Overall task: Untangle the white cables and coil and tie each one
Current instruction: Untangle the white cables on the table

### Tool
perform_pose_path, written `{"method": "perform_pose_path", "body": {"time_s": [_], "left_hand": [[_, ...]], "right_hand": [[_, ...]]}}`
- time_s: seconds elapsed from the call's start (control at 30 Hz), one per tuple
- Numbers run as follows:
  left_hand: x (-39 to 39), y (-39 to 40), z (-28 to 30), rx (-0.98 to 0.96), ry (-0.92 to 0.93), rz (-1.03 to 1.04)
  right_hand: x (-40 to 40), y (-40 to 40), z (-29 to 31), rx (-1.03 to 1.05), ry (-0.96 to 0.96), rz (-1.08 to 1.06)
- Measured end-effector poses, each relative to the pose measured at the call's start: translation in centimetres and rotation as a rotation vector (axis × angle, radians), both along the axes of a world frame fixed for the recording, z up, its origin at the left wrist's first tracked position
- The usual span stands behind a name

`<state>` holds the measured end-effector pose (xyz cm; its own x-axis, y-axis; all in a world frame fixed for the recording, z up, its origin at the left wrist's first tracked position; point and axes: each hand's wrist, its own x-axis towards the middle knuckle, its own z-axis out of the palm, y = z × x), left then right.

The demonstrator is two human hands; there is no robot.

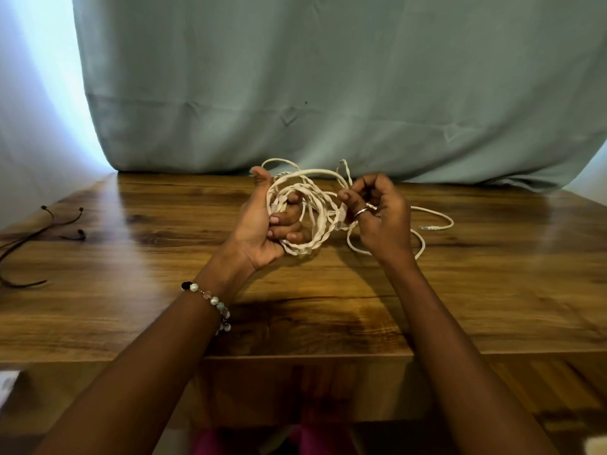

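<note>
2 hands work a tangle of white cables [303, 211] above a wooden bench [295, 307]. Left hand [266, 224] has its grip curled around the coiled bundle; right hand [377, 215] pinches 1 strand beside it.

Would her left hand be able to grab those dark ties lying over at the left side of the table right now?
Probably not straight away. The left hand grips the white cable bundle, so it is occupied. The table between it and the dark ties looks unobstructed, so it likely could after letting go.
</note>
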<state>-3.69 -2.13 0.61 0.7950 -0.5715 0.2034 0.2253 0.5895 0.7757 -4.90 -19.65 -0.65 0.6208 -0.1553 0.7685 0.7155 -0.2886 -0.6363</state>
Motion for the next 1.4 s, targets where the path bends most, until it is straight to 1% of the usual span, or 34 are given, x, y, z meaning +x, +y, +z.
{"method": "perform_pose_path", "body": {"time_s": [0.17,0.23,0.37,0.5,0.57,0.63,0.7,0.73,0.8,0.83,0.9,0.97,1.03,1.1,1.2,1.3,1.4], "left_hand": [[0.0,0.0,-0.3,0.095,-0.025,-0.045],[0.1,-0.1,-0.4,0.125,-0.049,-0.035],[0.0,0.0,-0.3,0.167,-0.065,0.055],[-0.5,-0.2,-0.2,0.229,-0.092,0.187],[-0.6,-0.4,-0.2,0.218,-0.114,0.185],[-0.5,-0.4,-0.4,0.198,-0.124,0.176],[-0.3,-0.5,-0.7,0.207,-0.128,0.165],[-0.3,-0.6,-0.8,0.221,-0.133,0.159],[-0.4,-0.8,-1.0,0.234,-0.124,0.128],[-0.6,-0.8,-1.0,0.221,-0.102,0.097],[-0.7,-0.7,-0.9,0.146,-0.069,0.017],[-0.5,-0.1,-0.8,0.049,-0.100,-0.042],[0.0,0.5,-0.6,0.002,-0.127,-0.065],[0.2,0.8,-0.7,0.008,-0.122,-0.026],[-0.2,0.4,-0.7,0.079,-0.158,0.101],[-0.2,-0.2,-0.9,0.144,-0.181,0.241],[0.1,-0.6,-1.3,0.192,-0.200,0.374]], "right_hand": [[0.0,-0.1,-0.1,0.018,-0.007,-0.033],[0.0,-0.1,-0.2,0.002,0.040,-0.012],[0.2,0.1,-0.6,-0.078,0.177,0.018],[0.3,0.1,-1.0,-0.142,0.267,-0.028],[0.1,0.4,-1.0,-0.110,0.285,0.001],[-0.2,0.7,-0.7,-0.032,0.286,0.041],[-0.5,0.9,-0.3,0.032,0.320,0.116],[-0.6,0.9,-0.3,0.025,0.349,0.162],[-0.7,1.1,-0.7,-0.085,0.411,0.233],[-0.8,1.2,-0.9,-0.135,0.434,0.265],[-0.8,1.5,-0.9,-0.148,0.423,0.319],[-0.8,1.5,-0.3,-0.084,0.376,0.387],[-0.8,1.3,0.2,0.030,0.358,0.424],[-0.7,1.1,0.2,0.079,0.340,0.391],[-1.0,1.0,0.1,0.004,0.316,0.335],[-1.3,1.1,-0.2,-0.038,0.322,0.362],[-1.3,1.8,-0.8,-0.179,0.324,0.327]]}}
